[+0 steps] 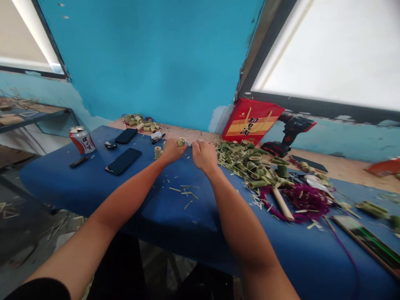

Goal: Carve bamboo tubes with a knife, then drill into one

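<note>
My left hand (171, 151) is closed around a short green bamboo ring (181, 141), held just above the blue table (175, 212). My right hand (203, 155) is closed on a thin tool whose tip (188, 144) meets the ring; the tool is too small to name. Both hands nearly touch at the far middle of the table. Another bamboo ring (158, 152) stands upright just left of my left hand. A heap of cut bamboo pieces and splinters (250, 164) lies right of my right hand.
Two dark phones (123, 161) (126, 136), a drink can (82, 140) and a small pile of bamboo rings (140, 122) sit at the left. A red box (251, 121), a cordless drill (289, 133), purple string (304, 200) and a wooden stick (282, 203) lie at the right.
</note>
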{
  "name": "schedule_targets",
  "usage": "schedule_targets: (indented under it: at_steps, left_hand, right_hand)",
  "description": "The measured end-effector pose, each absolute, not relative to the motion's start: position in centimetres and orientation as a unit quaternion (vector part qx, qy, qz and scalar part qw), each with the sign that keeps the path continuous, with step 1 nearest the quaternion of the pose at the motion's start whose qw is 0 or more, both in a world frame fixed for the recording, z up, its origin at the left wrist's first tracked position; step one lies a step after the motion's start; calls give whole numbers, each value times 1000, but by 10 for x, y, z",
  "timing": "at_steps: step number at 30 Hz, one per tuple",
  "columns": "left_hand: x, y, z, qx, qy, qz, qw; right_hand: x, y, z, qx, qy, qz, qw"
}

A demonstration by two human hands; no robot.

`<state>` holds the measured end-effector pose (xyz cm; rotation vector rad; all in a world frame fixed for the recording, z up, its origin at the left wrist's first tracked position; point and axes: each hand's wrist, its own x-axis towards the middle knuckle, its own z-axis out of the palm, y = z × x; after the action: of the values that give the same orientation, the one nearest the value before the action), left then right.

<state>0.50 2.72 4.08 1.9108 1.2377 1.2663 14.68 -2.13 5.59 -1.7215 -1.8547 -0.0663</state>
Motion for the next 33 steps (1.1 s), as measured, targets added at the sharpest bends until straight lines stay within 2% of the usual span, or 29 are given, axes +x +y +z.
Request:
schedule_targets:
  at_steps: [5, 12, 15, 19, 23, 28, 33]
  left_hand:
    - [2, 27, 41, 723, 447, 466, 243]
    - [1, 32, 36, 741, 437, 430, 273]
    - [4, 31, 31, 727, 420, 420, 344]
    - [3, 31, 25, 730, 315, 411, 447]
    - [3, 34, 24, 754, 315, 398, 417]
    - [6, 35, 27, 723, 320, 486, 373]
    - [3, 31, 34, 722, 351, 503, 321]
  right_hand:
    - [147, -26, 59, -663, -695, -19, 275]
    - [150, -21, 56, -687, -686, -66, 230]
    - [165, -8, 50, -713, -662, -46, 224]
    - [201, 5, 48, -782, -579, 0, 230]
    - [210, 3, 52, -746, -608, -13, 270]
    - [173, -13, 55, -647, -710, -64, 270]
    - [153, -25, 56, -633, -723, -96, 259]
